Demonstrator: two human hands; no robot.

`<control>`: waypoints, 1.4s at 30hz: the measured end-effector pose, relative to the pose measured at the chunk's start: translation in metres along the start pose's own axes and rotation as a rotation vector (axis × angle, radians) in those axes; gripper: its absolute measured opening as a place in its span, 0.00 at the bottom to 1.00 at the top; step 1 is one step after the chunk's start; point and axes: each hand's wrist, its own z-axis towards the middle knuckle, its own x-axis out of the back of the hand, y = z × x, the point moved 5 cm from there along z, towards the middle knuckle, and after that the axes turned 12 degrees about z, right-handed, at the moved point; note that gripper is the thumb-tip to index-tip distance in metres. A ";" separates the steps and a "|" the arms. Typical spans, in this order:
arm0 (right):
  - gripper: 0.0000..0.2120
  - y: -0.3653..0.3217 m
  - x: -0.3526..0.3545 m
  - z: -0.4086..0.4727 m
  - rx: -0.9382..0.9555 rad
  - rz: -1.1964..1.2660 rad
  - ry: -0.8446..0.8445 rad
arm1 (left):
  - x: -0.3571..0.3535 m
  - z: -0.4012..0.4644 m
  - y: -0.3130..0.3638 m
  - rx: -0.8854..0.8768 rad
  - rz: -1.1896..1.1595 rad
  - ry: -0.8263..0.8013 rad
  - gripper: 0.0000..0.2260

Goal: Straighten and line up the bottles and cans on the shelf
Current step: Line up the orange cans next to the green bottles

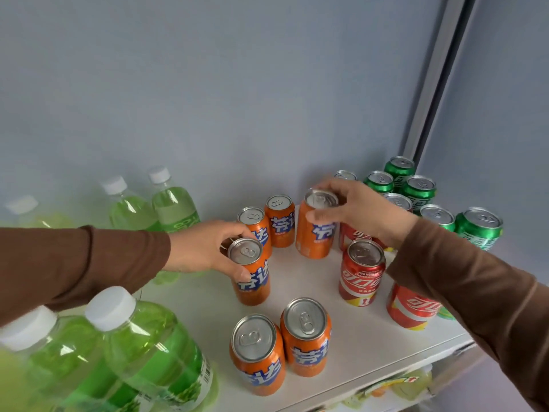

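On the white shelf (365, 346) stand several orange cans, red cans and green cans, with green bottles at the left. My left hand (202, 248) grips an upright orange can (252, 281) near the shelf's middle. My right hand (362, 209) holds the top rim of another orange can (315, 233) further back. Two orange cans (269, 224) stand behind and between my hands. Two more orange cans (282, 349) stand at the front edge. A red can (361, 275) stands under my right wrist, another red can (411, 307) under the forearm.
Green cans (419, 191) cluster at the back right corner by a grey upright post (436, 78). Green bottles (148, 352) with white caps stand at the front left, more bottles (154, 203) at the back left. A grey wall backs the shelf. A lower shelf shows below.
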 end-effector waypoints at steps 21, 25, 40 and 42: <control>0.22 -0.018 -0.054 -0.002 -0.137 0.289 -0.134 | 0.028 -0.020 0.003 0.093 -0.046 -0.063 0.23; 0.21 0.001 -0.071 -0.005 -0.144 0.227 -0.156 | 0.012 -0.014 -0.003 0.059 -0.013 -0.100 0.29; 0.27 0.031 -0.093 -0.013 -0.171 0.011 -0.212 | -0.013 -0.002 -0.007 -0.020 0.178 -0.187 0.26; 0.28 0.031 -0.093 -0.013 -0.181 0.002 -0.224 | -0.014 -0.001 -0.010 -0.011 0.158 -0.208 0.27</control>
